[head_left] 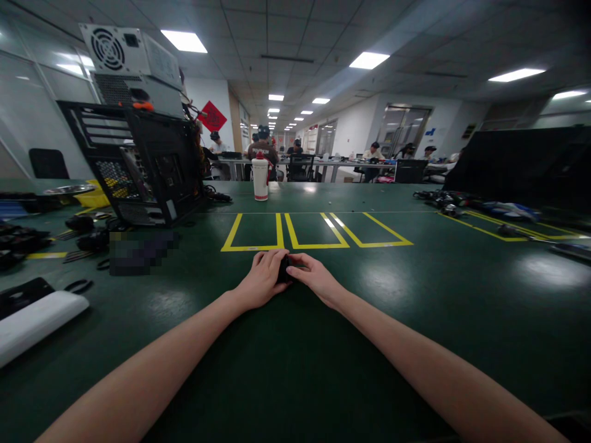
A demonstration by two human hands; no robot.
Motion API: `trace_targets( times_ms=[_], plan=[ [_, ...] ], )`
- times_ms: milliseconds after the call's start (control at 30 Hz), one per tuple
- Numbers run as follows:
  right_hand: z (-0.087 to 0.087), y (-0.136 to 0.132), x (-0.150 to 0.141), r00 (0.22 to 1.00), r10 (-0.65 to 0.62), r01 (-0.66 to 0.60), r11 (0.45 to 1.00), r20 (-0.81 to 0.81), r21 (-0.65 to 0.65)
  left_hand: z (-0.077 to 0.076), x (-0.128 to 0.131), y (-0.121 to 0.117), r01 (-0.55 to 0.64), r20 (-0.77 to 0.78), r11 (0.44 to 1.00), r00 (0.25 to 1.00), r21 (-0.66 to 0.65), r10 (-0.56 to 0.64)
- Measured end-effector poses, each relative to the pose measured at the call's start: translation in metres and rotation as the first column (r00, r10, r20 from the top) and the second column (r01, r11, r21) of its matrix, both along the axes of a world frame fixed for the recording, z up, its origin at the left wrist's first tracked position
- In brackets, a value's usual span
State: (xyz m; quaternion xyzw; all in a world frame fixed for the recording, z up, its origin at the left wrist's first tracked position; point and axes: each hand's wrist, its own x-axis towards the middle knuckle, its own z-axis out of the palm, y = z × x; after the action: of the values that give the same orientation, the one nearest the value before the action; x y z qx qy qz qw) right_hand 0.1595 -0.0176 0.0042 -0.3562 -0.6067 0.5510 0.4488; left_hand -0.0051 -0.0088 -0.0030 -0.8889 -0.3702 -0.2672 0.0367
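Right now both my hands are closed around a small black object (284,269) at the middle of the green table (295,369): my left hand (261,278) wraps its left side, and my right hand (316,278) grips it between thumb and fingers. My own fingers cover much of it, so I can't tell what it is. Just beyond lie three yellow tape outlines (318,246), and past them stands an upright white bottle (260,181) (the one with the red top). To my left, an open black computer case (170,163) with a metal power supply (115,49) stacked over it blocks part of the room. Nearer on that side lies a long white object (44,323). On my right, tangled cables (450,200) sit before a large dark panel (521,163). People (263,149) sit at farther tables.
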Motion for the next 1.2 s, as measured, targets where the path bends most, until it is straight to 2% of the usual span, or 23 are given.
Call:
trace_targets(
  times_ms=[133, 333, 433, 567, 733, 967, 1067, 1200],
  plan=[
    [-0.0013, -0.0011, 0.001, 0.998, 0.031, -0.03, 0.999, -0.052, 0.031, 0.0006, -0.0001, -0.0004, 0.0, 0.002, 1.0, 1.0, -0.007, 0.0],
    [-0.0073, 0.0017, -0.001, 0.998, -0.066, 0.065, 0.994, 0.008, 0.089, 0.0003, 0.0009, 0.0001, 0.01, 0.017, 1.0, 1.0, 0.005, -0.01],
    [-0.0086, 0.0048, -0.0012, 0.997, -0.08, 0.079, 0.994, 0.002, 0.073, 0.0, 0.0012, 0.0007, 0.0, 0.006, 1.0, 1.0, 0.012, 0.0],
    [-0.0065, 0.0053, 0.0006, 1.0, -0.014, 0.014, 1.0, -0.02, 0.006, -0.0003, 0.001, 0.0009, -0.003, 0.007, 1.0, 1.0, 0.01, 0.003],
    [-0.0052, 0.0004, 0.0009, 0.996, 0.045, -0.04, 0.997, -0.08, 0.059, 0.0003, 0.0005, 0.0001, 0.013, 0.015, 1.0, 1.0, -0.001, -0.013],
    [-0.0072, 0.0021, -0.0007, 0.997, -0.075, 0.075, 0.994, -0.009, 0.083, -0.0004, 0.0008, 0.0007, 0.002, 0.012, 1.0, 1.0, 0.008, -0.002],
    [-0.0053, 0.0032, 0.001, 0.999, -0.05, 0.049, 0.998, 0.008, 0.032, -0.0009, 0.0006, 0.0005, 0.007, 0.008, 1.0, 1.0, 0.01, -0.007],
    [-0.0023, 0.0014, 0.0028, 0.998, 0.045, -0.044, 0.999, -0.04, 0.005, 0.0, 0.0004, -0.0002, 0.008, 0.002, 1.0, 1.0, 0.005, -0.008]
  ],
)
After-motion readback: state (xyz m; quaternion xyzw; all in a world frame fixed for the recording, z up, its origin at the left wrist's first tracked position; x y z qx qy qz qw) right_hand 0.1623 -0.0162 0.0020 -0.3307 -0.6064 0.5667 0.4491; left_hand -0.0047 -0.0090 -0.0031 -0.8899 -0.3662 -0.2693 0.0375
